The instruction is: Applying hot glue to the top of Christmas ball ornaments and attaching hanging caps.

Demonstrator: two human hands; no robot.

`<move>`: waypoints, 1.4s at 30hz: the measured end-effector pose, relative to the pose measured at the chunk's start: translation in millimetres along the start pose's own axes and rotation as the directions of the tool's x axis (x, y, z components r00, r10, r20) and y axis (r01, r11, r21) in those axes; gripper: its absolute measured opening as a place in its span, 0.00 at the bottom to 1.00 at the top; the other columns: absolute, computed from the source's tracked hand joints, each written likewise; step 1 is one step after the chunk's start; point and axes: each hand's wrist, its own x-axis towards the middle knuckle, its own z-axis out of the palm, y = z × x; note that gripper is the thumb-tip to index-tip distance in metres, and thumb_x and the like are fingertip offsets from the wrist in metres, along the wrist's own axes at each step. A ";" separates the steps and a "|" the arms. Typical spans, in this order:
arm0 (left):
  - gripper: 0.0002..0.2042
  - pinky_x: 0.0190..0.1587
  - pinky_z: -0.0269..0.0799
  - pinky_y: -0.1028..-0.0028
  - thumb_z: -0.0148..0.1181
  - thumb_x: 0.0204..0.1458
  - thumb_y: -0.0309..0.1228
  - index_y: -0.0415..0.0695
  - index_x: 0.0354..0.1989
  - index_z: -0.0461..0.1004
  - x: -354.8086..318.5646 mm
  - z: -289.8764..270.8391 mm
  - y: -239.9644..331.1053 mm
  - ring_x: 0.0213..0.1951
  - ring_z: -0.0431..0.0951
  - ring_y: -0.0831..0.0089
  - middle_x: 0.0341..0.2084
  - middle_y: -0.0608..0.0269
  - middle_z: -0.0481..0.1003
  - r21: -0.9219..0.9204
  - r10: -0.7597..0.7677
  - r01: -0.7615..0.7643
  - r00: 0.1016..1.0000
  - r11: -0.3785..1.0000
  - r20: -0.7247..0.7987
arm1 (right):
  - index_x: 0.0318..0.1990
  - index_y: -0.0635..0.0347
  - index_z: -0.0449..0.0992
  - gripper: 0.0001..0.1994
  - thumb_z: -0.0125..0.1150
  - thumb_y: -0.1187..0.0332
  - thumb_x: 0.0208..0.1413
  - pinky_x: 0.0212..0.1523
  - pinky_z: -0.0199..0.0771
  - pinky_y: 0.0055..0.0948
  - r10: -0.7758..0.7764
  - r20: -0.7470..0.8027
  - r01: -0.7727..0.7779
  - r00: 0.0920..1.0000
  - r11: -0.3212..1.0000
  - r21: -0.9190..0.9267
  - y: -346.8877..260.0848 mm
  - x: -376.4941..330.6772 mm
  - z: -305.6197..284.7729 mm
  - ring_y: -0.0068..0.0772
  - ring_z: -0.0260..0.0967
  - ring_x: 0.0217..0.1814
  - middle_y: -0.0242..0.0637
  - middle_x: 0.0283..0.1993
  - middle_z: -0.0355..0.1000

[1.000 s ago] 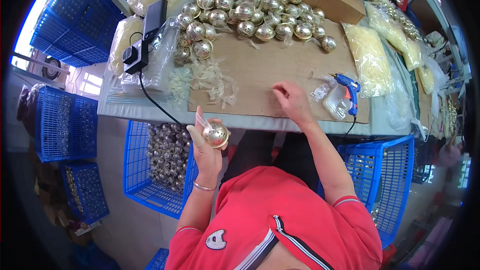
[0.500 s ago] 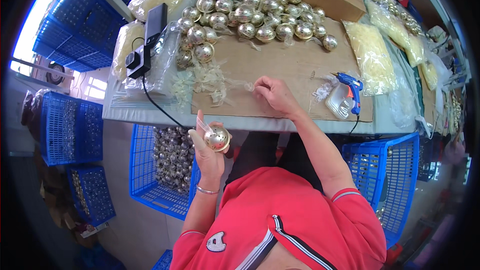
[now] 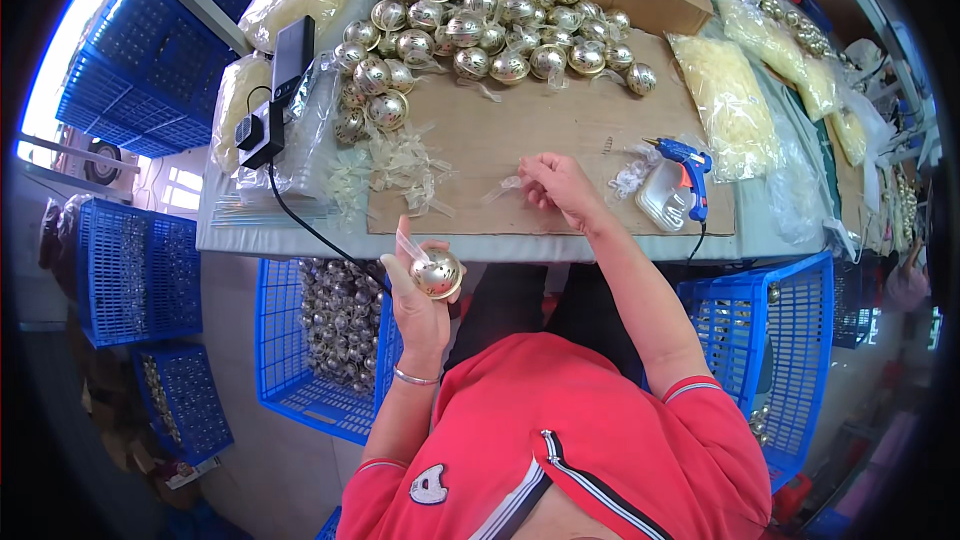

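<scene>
My left hand is closed around a shiny gold ball ornament with small cut-out marks, held just off the table's front edge. A translucent ribbon strip stands up from this ball beside my forefinger. Over the cardboard, my right hand has its fingers pinched together on the end of another pale translucent ribbon. Left of it lies a loose heap of such ribbons. Many similar gold balls, some with ribbons, are piled at the back of the cardboard.
A blue glue gun rests by a clear plastic tub at the right. A black power strip and its cable are at the left. Bags of yellowish material flank the cardboard mat. Blue crates stand below the table.
My right hand has drawn a ribbon slightly away from the heap, to the right. My left hand still holds the ball in nearly the same place. The view has shifted a little.
</scene>
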 end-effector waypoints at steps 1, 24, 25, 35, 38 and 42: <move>0.37 0.17 0.56 0.83 0.34 0.54 0.63 0.52 0.67 0.46 0.2 -0.1 -0.2 0.26 0.72 0.75 0.35 0.66 0.70 0.014 -0.002 0.002 1.000 1.000 -0.016 | 0.36 0.61 0.73 0.07 0.58 0.67 0.54 0.20 0.60 0.14 -0.018 -0.010 0.018 1.000 1.000 -0.004 -0.3 -2.5 2.0 0.15 0.64 0.22 0.30 0.25 0.71; 0.51 0.37 0.68 0.80 0.32 0.41 0.74 0.50 0.69 0.41 33.5 27.5 -35.0 0.37 0.68 0.80 0.43 0.68 0.62 0.328 0.052 -0.178 0.932 0.928 0.357 | 0.32 0.63 0.71 0.04 0.59 0.73 0.53 0.22 0.61 0.14 -0.149 0.194 0.132 0.970 0.987 0.096 -14.7 -90.2 24.4 0.14 0.63 0.24 0.29 0.26 0.71; 0.52 0.36 0.68 0.81 0.34 0.39 0.75 0.49 0.69 0.40 30.9 30.0 -35.6 0.36 0.68 0.81 0.43 0.68 0.63 0.295 0.034 -0.155 0.926 0.943 0.377 | 0.32 0.63 0.71 0.04 0.59 0.73 0.53 0.22 0.61 0.14 -0.149 0.188 0.132 0.971 0.986 0.101 -14.1 -90.4 22.6 0.14 0.63 0.24 0.29 0.26 0.71; 0.39 0.31 0.67 0.85 0.58 0.51 0.33 0.47 0.69 0.41 19.0 39.2 -42.1 0.33 0.67 0.83 0.41 0.69 0.64 0.325 0.058 -0.206 0.910 0.923 0.411 | 0.32 0.64 0.73 0.05 0.62 0.73 0.50 0.20 0.60 0.14 -0.148 0.060 0.141 0.987 0.984 0.110 -7.7 -96.1 16.9 0.14 0.63 0.22 0.29 0.23 0.70; 0.35 0.32 0.68 0.85 0.53 0.55 0.30 0.47 0.68 0.42 17.1 42.3 -44.7 0.33 0.67 0.84 0.40 0.70 0.64 0.154 0.043 -0.102 0.937 0.983 0.346 | 0.32 0.63 0.73 0.05 0.62 0.73 0.50 0.20 0.60 0.14 -0.149 0.051 0.143 0.988 0.984 0.102 -6.6 -96.9 17.8 0.13 0.63 0.22 0.28 0.23 0.70; 0.30 0.31 0.67 0.86 0.48 0.57 0.28 0.47 0.68 0.45 17.2 44.6 -49.0 0.33 0.67 0.86 0.40 0.70 0.65 0.168 0.062 -0.118 0.950 0.979 0.305 | 0.31 0.63 0.73 0.05 0.62 0.73 0.50 0.21 0.60 0.13 -0.187 0.028 0.183 0.982 0.978 0.099 -3.4 -96.5 18.0 0.13 0.63 0.22 0.27 0.23 0.70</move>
